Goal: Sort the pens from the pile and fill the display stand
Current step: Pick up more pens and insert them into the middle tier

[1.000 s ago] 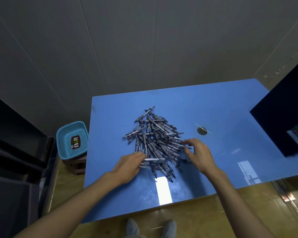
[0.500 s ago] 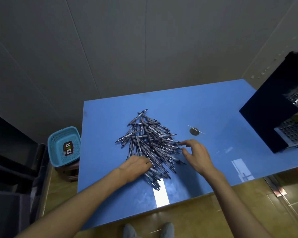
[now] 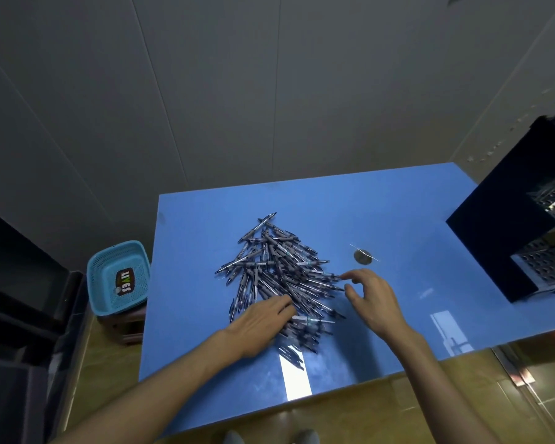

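Pens, grey-barrelled plastic, tangled pile (image 3: pixel 279 280) on blue worktop (image 3: pixel 398 206): light, stiff, likely slippery, best pinched mid-barrel; left hand (image 3: pixel 263 322) flat on pile, right hand (image 3: pixel 370 298) loosely spread, empty.

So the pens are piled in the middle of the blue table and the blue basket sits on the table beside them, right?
Not quite. The head view shows the pens piled mid-way on the blue table, but the blue basket sits off the table, on a stool beside its left edge.

Perhaps sixty pens (image 3: pixel 279 274), one basket (image 3: pixel 118 277).
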Action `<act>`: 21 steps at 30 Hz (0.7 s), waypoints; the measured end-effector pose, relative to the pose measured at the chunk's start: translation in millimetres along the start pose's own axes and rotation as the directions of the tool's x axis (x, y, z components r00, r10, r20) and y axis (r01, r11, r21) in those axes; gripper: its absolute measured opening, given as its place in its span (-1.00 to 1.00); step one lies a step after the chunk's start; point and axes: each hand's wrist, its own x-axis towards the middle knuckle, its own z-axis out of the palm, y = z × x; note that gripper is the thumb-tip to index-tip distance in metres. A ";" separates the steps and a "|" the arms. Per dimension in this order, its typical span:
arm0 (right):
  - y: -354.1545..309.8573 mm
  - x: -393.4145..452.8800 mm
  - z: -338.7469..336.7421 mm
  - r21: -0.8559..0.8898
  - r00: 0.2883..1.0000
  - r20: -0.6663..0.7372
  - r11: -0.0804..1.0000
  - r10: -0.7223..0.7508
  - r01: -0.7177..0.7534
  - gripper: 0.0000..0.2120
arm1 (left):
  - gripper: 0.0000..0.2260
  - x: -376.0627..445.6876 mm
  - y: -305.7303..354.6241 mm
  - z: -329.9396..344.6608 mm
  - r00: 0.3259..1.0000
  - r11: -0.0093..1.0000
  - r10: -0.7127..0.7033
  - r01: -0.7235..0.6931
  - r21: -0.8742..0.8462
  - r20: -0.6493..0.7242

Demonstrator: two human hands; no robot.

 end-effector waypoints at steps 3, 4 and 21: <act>-5.8 7.9 -1.2 0.023 1.000 -0.024 1.000 0.008 -0.007 -0.79 | -0.73 -5.9 4.0 -14.6 0.982 0.984 -0.143 0.127 -0.128 -0.124; -9.0 11.2 -0.8 0.035 1.000 -0.026 0.999 0.005 -0.004 -0.79 | -0.74 -9.6 3.9 -17.9 0.968 0.972 -0.202 0.179 -0.153 -0.150; -79.1 44.8 35.9 0.074 0.990 0.057 0.990 -0.127 0.122 -0.77 | -0.70 -68.2 -53.2 -30.4 0.440 0.275 -0.898 0.543 -0.793 -0.009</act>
